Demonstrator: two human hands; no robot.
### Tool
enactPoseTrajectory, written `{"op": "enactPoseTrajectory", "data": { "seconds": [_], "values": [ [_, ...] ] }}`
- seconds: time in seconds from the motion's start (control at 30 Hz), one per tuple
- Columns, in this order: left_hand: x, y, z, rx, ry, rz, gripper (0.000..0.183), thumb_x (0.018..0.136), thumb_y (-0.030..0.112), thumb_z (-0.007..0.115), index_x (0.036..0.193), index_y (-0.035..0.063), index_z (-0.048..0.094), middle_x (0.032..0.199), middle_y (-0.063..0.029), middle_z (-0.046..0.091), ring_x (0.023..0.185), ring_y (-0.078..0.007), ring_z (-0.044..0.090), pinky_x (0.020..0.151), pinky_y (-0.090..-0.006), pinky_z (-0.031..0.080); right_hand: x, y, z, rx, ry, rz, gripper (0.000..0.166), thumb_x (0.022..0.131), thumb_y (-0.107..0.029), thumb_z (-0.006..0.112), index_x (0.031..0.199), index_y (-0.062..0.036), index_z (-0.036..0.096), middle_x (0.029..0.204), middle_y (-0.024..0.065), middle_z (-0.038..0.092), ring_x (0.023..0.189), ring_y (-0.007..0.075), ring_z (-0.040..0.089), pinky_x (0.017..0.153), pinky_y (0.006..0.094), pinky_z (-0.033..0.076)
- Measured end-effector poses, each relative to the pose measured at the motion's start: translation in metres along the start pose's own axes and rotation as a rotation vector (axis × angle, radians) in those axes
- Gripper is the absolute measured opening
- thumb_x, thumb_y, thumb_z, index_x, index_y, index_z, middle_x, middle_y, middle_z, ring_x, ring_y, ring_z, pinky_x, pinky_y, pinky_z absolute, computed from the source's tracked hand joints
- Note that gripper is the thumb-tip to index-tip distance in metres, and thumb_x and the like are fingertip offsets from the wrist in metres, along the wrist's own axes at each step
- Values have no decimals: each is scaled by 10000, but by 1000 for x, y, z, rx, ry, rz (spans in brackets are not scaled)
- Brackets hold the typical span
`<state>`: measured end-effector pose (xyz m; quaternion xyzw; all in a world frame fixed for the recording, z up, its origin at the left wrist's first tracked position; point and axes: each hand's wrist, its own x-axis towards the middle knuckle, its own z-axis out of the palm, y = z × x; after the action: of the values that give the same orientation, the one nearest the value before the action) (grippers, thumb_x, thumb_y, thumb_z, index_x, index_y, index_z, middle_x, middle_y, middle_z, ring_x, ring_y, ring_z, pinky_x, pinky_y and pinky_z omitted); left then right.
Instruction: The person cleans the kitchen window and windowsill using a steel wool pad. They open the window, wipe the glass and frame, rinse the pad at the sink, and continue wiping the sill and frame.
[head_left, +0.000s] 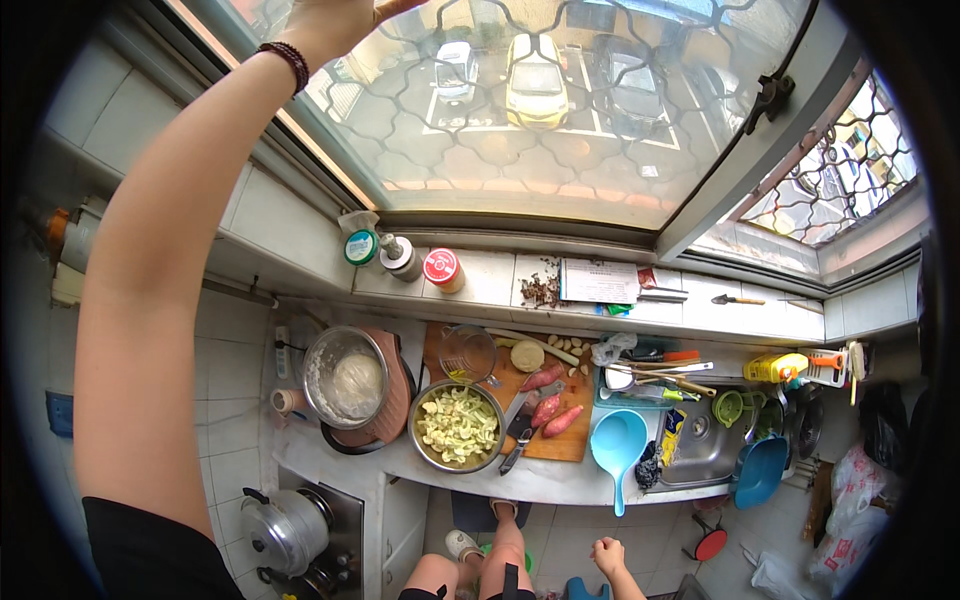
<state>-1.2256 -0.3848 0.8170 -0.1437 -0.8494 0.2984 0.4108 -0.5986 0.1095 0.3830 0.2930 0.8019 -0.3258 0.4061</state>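
My left arm reaches up past the window, and only part of my left hand (330, 26) shows at the top edge; its fingertips are cut off. Low over the floor, my right hand (608, 556) is loosely curled, away from the counter. Before me a steel bowl of chopped pale green vegetable (459, 426) stands beside a wooden cutting board (559, 448). A black-handled cleaver (517, 435) and several reddish sweet potatoes (562, 421) lie on the board, with garlic cloves (576, 346) and a glass bowl (466, 352) near its back. A steel bowl of dough (357, 381) rests on a pink appliance (390, 409).
A barred window (540, 172) rises behind the tiled sill, which holds jars (442, 268) and a paper (598, 280). Right are a blue ladle (619, 442), utensils (660, 375) and a steel sink (697, 457). Lower left, a pot (285, 532) stands on a stove (349, 540).
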Motion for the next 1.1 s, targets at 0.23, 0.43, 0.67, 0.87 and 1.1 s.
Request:
{"op": "enactPoseTrajectory", "data": {
  "seconds": [0.23, 0.43, 0.67, 0.87, 1.1],
  "values": [
    [-7, -15, 14, -184, 231, -10, 1046, 821, 746, 359, 1478, 113, -153, 1551, -127, -162, 1434, -306, -128, 1116, -582, 3, 23, 1, 13, -81, -8, -166, 292, 821, -244, 535, 775, 17, 659, 724, 189, 657, 662, 301, 655, 656, 405, 532],
    [-30, 48, -14, -510, -551, -776, 1118, 847, 748, 297, 1405, -109, -154, 1441, -410, -84, 1391, -475, -47, 1132, -517, 68, -14, -35, -18, -219, 26, -237, 349, 872, -303, 521, 922, 19, 648, 931, 276, 637, 919, 441, 603, 809, 475, 482],
    [-94, -46, -38, -564, -851, -797, 503, 877, 335, 524, 1222, -32, 519, 1060, -248, 636, 1015, -368, 614, 859, -436, 485, -10, -61, -39, -270, 27, -272, 367, 872, -317, 525, 990, 5, 655, 956, 286, 632, 943, 445, 599, 844, 485, 467],
    [-71, -96, -48, -434, -364, -654, 786, 873, 155, 502, 1453, -71, 21, 909, -209, 632, 757, -306, 636, 675, -400, 532, -13, -40, -32, -242, 129, -269, 396, 870, -359, 524, 996, -10, 661, 947, 294, 630, 939, 445, 601, 842, 487, 469],
    [19, -101, -70, -542, -418, -705, 844, 874, 95, 461, 1390, -124, -171, 631, -157, 623, 504, -248, 591, 458, -346, 480, -36, -46, -22, -236, 84, -222, 396, 849, -345, 537, 978, 3, 676, 976, 260, 648, 993, 407, 610, 871, 435, 479]
  ]
}}
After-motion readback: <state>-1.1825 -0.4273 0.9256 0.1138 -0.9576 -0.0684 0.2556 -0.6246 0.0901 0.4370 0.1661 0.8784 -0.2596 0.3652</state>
